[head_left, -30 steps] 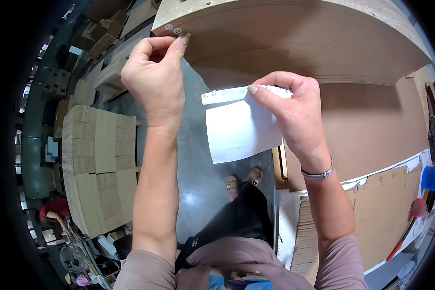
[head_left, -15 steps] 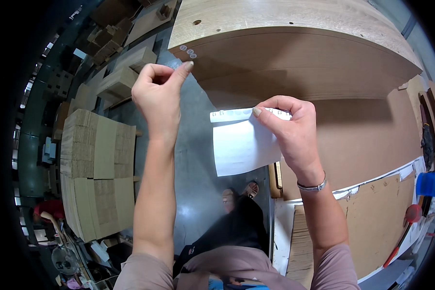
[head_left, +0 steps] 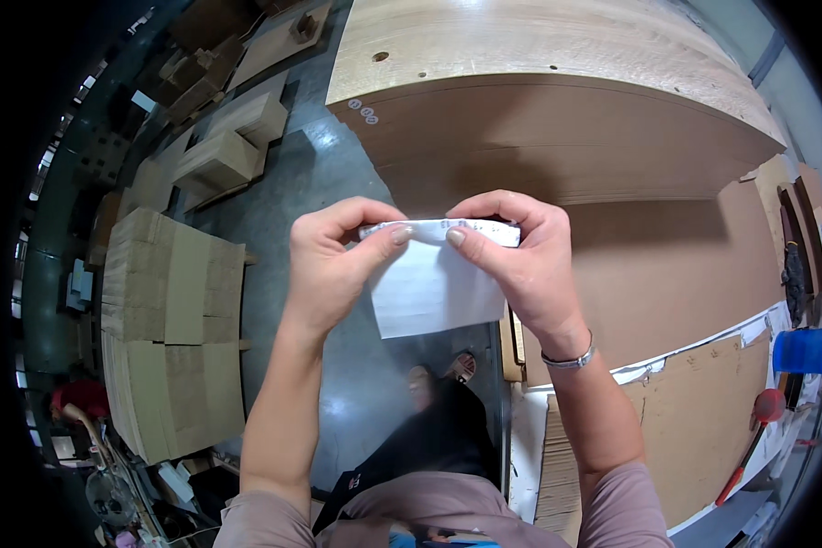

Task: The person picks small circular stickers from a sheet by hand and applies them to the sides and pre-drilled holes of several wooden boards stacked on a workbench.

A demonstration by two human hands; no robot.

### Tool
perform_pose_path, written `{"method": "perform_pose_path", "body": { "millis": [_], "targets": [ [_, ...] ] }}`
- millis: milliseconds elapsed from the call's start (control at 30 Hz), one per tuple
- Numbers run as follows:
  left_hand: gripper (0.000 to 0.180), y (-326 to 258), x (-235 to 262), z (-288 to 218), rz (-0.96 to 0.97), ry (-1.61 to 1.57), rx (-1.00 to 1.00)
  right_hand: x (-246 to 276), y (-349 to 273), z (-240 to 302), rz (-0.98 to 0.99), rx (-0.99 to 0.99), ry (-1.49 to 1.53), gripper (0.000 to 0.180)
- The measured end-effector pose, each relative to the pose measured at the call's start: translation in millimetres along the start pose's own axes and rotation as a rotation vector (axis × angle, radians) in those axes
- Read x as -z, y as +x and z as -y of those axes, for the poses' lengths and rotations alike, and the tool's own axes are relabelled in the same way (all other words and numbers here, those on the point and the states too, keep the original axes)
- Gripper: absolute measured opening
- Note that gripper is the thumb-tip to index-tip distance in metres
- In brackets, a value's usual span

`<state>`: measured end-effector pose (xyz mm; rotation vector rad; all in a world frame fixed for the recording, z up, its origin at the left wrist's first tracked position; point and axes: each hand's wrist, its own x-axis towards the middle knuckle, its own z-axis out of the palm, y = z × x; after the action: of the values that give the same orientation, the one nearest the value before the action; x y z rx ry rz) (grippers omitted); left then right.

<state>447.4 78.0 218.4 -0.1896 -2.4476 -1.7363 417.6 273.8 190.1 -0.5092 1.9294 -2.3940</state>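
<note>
White paper, thin: the label sheet (head_left: 437,297) is on the body side of the wood-topped unit (head_left: 557,38), nr that unit's L end, w/ floor (head_left: 338,402) visible past it. Can't tell the exact gap btwn sheet & unit, but they look apart.

Sheet's top edge is curled into a narrow strip w/ small dark printed marks. Strip's long axis runs L–R, roughly along the unit's near side; rest of the sheet hangs off it toward the body, approx flat.

Both hands are on that strip. L hand (head_left: 336,260): thumb & index closed in a pinch at the strip's L part, no real gap. R hand (head_left: 525,260): same, thumb on the near face, index behind, R of the strip's middle. Thumb tips are close, not touching, w/ a short bit of strip btwn. Can't tell if L fingertips also have a loose label.

Key relation: three round stickers (head_left: 363,111) sit on the unit's brown face at its L corner, beyond the sheet & a bit L of it. L hand is the nearer one to them; R hand is farther along the unit, toward its R end.
</note>
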Motion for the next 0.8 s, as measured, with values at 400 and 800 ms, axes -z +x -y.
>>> {"method": "perform_pose_path", "body": {
  "millis": [400, 800],
  "targets": [
    [0.011, -0.7, 1.0, -0.7, -0.11, -0.004, -0.053, -2.2, -6.0, -7.9, -0.062, -0.067, 0.092, 0.014],
    [0.012, 4.8, -12.0, -9.6, -0.14, 0.66, -0.492, -7.7, -5.3, -11.9, 0.005, 0.017, -0.204, 0.01]
  ]
}}
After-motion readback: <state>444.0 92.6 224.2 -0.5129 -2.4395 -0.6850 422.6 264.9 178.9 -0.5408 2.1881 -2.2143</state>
